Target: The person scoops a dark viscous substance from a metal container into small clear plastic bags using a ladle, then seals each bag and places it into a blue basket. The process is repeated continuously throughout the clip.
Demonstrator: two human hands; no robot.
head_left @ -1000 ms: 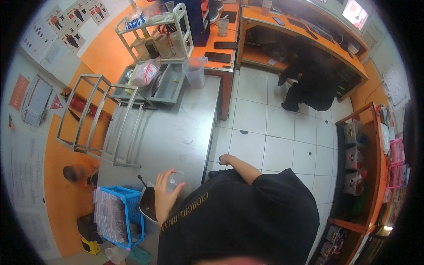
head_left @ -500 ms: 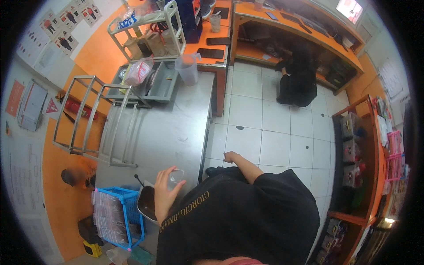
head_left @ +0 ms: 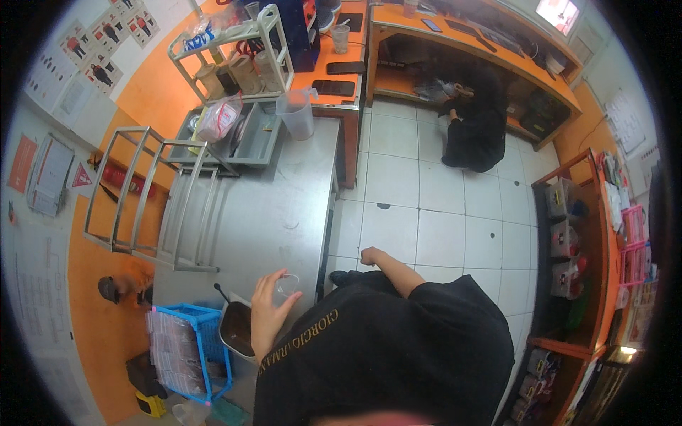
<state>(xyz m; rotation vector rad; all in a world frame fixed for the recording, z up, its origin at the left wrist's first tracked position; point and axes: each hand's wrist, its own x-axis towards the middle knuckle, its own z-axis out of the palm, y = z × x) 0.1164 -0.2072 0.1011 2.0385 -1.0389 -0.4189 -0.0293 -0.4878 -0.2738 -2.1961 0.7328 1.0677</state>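
My left hand [head_left: 266, 311] is closed around a small clear plastic cup [head_left: 288, 285], pinching it between thumb and fingers at the near edge of the steel table [head_left: 273, 206]. Just left of that hand stands a metal container [head_left: 237, 328] with brown contents and a dark-handled utensil [head_left: 222, 292] leaning out of it. My right hand [head_left: 370, 256] is curled into a fist over the tiled floor, away from the table. Nothing shows in it.
A blue basket [head_left: 213, 355] with stacked packs sits at the lower left. A steel rack [head_left: 145, 192], grey tray [head_left: 259, 145] and clear pitcher [head_left: 295, 117] stand on the table. A person [head_left: 474, 138] crouches by the orange counter [head_left: 376, 35]; shelves [head_left: 593, 284] line the right.
The clear cup has tilted slightly in my left hand; my right fist stays nearly in place. By the counter, a clear plastic bag now shows at the crouching person's hands.
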